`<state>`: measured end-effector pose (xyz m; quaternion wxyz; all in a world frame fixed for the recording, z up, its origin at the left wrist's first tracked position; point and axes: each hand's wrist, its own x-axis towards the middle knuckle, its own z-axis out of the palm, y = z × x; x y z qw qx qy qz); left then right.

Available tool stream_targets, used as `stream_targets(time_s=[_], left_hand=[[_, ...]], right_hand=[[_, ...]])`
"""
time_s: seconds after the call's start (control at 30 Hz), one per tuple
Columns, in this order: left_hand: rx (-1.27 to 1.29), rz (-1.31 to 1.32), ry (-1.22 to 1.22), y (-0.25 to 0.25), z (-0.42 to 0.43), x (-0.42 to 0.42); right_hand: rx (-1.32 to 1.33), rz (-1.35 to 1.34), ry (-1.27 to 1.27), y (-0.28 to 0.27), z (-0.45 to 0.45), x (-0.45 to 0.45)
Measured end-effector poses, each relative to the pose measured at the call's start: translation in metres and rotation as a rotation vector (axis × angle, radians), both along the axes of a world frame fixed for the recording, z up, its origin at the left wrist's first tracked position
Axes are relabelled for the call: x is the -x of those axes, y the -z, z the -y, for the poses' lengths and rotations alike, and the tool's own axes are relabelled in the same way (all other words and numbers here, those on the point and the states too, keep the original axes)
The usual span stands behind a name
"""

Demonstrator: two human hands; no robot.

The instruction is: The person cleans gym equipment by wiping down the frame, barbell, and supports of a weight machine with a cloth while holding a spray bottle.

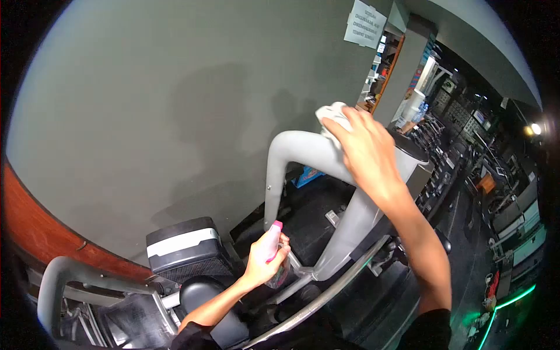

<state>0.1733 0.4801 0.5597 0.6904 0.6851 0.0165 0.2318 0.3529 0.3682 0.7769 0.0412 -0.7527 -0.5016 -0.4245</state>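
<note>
My right hand (368,146) is closed over a white cloth (333,116) and presses it on top of the thick grey tube frame (306,146) of a gym machine. Lower down, my left hand (265,262) grips a spray bottle (271,240) with a pink and white spray head. The bottle's clear lower part shows below the fingers. It is held apart from the frame, near the lower end of the bent tube. Part of the cloth is hidden under my right palm.
A curved metal bar (326,297) crosses in front of me. Left of it stand a black padded block (184,248) and a black seat (204,297). A grey wall (146,116) rises behind, with a paper notice (365,24). Rows of gym equipment (431,146) extend right.
</note>
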Motion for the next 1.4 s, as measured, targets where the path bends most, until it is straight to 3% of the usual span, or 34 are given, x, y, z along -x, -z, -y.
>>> stream_targets(time_s=[0.13,0.3,0.4,0.57,0.77,0.97,1.17,1.4], left_hand=[[0.079,0.066,-0.032,0.004,0.0,0.002],[0.059,0.054,-0.078,0.003,-0.005,0.007],[0.006,0.091,-0.142,0.007,-0.007,0.007],[0.098,0.054,-0.148,0.001,-0.007,0.016],[0.04,0.082,-0.125,-0.007,-0.002,0.016],[-0.007,0.069,-0.148,-0.005,-0.003,0.02],[0.045,0.029,-0.128,-0.002,-0.003,0.023],[0.06,0.035,-0.132,0.005,-0.006,0.021]], right_hand=[[0.202,0.195,0.099,0.024,0.064,0.009],[0.382,0.208,0.116,0.049,0.088,-0.009],[0.405,0.164,0.1,0.055,0.069,-0.018],[0.417,0.148,-0.004,0.119,0.004,-0.07],[0.491,0.097,0.13,0.198,-0.129,-0.136],[0.577,-0.026,0.215,0.175,-0.138,-0.125],[0.575,0.13,0.176,0.119,-0.041,-0.08],[0.517,-0.004,0.113,0.057,0.06,-0.019]])
